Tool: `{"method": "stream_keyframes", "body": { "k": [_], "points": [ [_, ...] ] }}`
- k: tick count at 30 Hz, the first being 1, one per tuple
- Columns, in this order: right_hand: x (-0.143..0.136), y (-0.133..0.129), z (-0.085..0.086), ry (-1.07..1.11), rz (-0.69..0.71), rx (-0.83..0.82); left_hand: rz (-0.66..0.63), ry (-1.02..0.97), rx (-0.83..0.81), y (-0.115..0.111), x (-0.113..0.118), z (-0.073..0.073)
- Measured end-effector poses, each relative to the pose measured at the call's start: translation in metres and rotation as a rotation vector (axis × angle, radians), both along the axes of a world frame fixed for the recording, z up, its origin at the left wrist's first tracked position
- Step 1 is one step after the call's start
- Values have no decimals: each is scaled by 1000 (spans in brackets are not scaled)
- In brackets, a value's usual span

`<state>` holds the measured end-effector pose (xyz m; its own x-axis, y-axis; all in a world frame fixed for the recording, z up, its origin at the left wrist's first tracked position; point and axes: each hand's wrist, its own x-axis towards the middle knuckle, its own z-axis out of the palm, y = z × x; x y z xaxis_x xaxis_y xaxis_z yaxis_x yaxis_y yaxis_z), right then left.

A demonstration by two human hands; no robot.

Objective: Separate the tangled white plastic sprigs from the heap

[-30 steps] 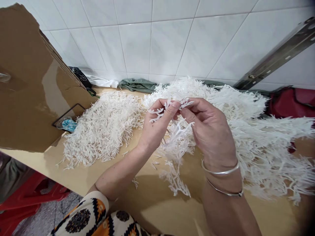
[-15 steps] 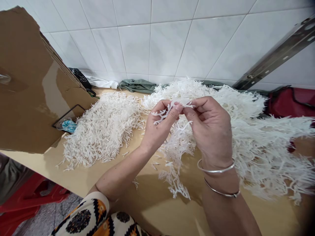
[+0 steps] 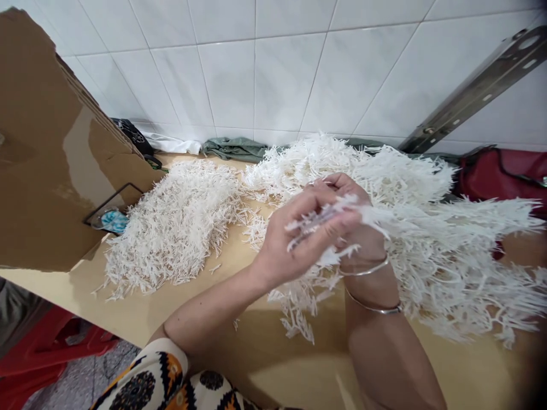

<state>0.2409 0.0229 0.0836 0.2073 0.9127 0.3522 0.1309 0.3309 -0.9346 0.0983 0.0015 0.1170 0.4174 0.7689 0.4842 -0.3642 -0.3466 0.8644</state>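
Note:
White branching pieces [image 3: 318,219] are pinched in my left hand [image 3: 299,233], which is closed and slightly blurred. Behind it and partly covered, my right hand [image 3: 354,199] reaches toward the back; most of its fingers are hidden, so what it holds does not show. On the left of the table lies a heap of small white pieces [image 3: 179,222]. A larger pile of white branching strands [image 3: 453,262] spreads over the right side, and a smaller cluster [image 3: 294,307] lies below my hands.
A cardboard sheet [image 3: 51,171] stands at the left, with a wire holder and a blue-white item [image 3: 114,220] beside it. Green cloth [image 3: 235,148] lies along the tiled wall. A metal bar [image 3: 474,94] slants at the right, above a red bag [image 3: 504,173]. A red stool [image 3: 55,347] is at lower left.
My left hand has moved right and in front of my right hand, with the white pieces in it. My right hand has turned, its fingers now mostly hidden. The view has shifted slightly.

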Motion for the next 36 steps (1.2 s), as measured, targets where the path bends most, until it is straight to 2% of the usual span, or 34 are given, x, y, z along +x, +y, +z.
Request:
{"method": "stream_keyframes", "body": {
  "k": [3,5,7,11,14,20,25,29,33,36],
  "points": [
    [-2,-8,10,-13,73,-65,172,-39,-148,7,-3,5],
    [-5,-15,17,-181,16,-35,274,-37,-202,13,-6,6],
    [-7,-22,23,-275,-60,18,295,-16,-217,17,-8,6],
    [-13,-35,33,-132,-119,172,277,18,-225,16,-7,3],
    [-18,-39,36,-58,-74,194,246,16,-236,13,-5,1],
    [-18,-34,31,-204,-246,177,223,-5,-275,15,-1,-1],
    [-17,-27,27,-217,-312,220,149,-47,-313,17,2,-5],
    [-22,-21,22,-43,-235,192,116,-99,-327,19,5,-8],
    [-29,-15,18,161,-148,91,120,-74,-308,21,3,-7],
    [-27,-11,14,271,-114,-26,31,-23,-265,15,-1,0]
  ]
}}
